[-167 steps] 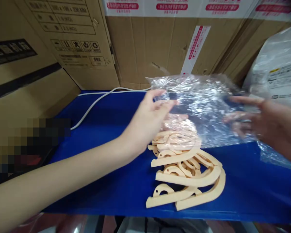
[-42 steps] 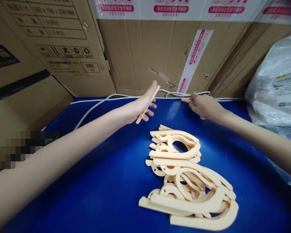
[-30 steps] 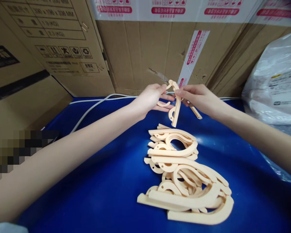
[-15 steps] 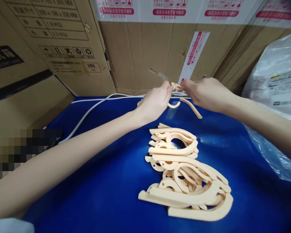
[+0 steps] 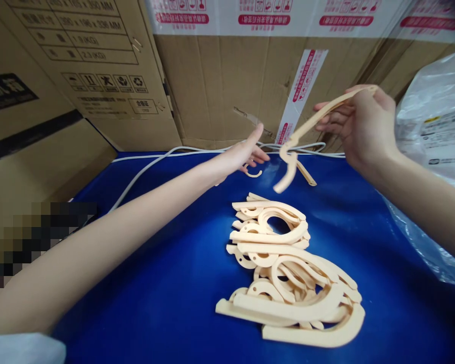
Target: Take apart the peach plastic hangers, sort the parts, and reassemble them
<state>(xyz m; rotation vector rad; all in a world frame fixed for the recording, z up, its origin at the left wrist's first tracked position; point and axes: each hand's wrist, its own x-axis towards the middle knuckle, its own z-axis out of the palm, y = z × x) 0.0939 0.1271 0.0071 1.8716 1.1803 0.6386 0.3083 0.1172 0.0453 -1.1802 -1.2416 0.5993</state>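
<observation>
My right hand (image 5: 358, 124) is raised at the back right and grips one end of a long, curved, cream plastic piece (image 5: 311, 129), which hangs down to the left and ends in a hook. My left hand (image 5: 244, 154) reaches over the blue table (image 5: 155, 283) with fingers stretched out, holding nothing, just above a small cream hook (image 5: 253, 173) lying on the surface. A straight cream strip (image 5: 306, 174) lies behind the hanging piece. A pile of cream hanger parts (image 5: 288, 273) lies in front of both hands.
Cardboard boxes (image 5: 227, 71) form a wall at the back and left. A white cable (image 5: 151, 164) runs along the table's far edge. A clear plastic bag (image 5: 436, 131) bulges at the right.
The two hands, joined over a small part half a second ago, have separated. My right hand rose to the right with the long curved piece. My left hand opened over the small hook.
</observation>
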